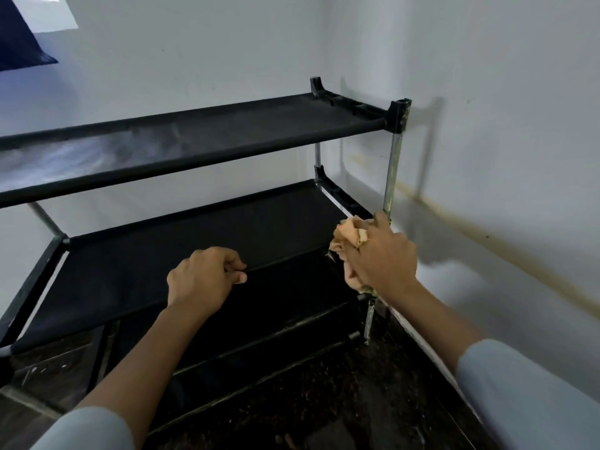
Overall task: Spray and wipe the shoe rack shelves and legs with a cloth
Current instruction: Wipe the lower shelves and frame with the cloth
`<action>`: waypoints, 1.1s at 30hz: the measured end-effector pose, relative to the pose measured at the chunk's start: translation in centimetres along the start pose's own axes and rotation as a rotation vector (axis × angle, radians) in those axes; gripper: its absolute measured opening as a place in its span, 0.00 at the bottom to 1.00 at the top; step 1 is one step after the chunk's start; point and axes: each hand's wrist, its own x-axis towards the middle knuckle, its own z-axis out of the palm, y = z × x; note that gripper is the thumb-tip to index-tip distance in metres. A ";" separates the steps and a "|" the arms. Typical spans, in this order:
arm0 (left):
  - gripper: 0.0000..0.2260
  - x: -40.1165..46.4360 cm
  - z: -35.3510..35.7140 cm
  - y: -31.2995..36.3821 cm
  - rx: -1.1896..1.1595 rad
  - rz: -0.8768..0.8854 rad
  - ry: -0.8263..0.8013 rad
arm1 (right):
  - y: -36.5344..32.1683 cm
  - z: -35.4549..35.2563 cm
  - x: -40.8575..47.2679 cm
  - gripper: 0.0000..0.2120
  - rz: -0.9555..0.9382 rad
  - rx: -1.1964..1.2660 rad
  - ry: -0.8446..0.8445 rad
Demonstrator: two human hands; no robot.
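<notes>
A dark blue cloth hanging [19,43] fills the upper left corner against a pale wall [194,53]. Below it stands the black shoe rack [194,138], set in the corner of the room, its top fabric shelf [97,157] streaked grey toward the left end. The middle shelf [162,254] lies beneath it. The person's left hand [203,277] rests on the front bar of that middle shelf, fingers curled over the edge and thumb tucked beneath, gripping the bar. To the right, the right hand [383,254] clutches a crumpled tan cloth [349,238], fingers wrapped tight round it, and presses it against the rack's front right leg [393,170], a metal pole mottled with rust or grime, at the level of the middle shelf. The leg's lower section [368,319] shows below the hand, reaching the dark speckled floor [324,401]. Light blue sleeves [526,394] cover both forearms. A yellowish stain [487,235] runs along the base of the right wall.
</notes>
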 end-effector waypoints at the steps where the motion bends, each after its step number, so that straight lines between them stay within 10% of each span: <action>1: 0.03 0.0 0.1 0.0 0.010 0.003 0.006 | -0.4 0.4 -0.3 0.18 0.040 0.015 0.013; 5: 0.04 0.0 0.3 -0.1 0.043 0.035 0.025 | -4.0 1.8 -2.3 0.19 0.177 0.130 0.039; 16: 0.09 -0.2 0.2 -0.6 0.080 0.067 0.026 | -11.4 0.3 -5.9 0.19 -0.161 0.478 -0.308; 24: 0.15 -0.6 0.4 -2.0 -0.069 0.132 -0.110 | -3.7 3.8 -11.4 0.28 0.323 0.653 -0.729; 33: 0.07 -2.3 -1.4 -4.7 -0.148 0.078 -0.043 | -1.4 6.9 -14.4 0.22 0.551 0.872 -0.672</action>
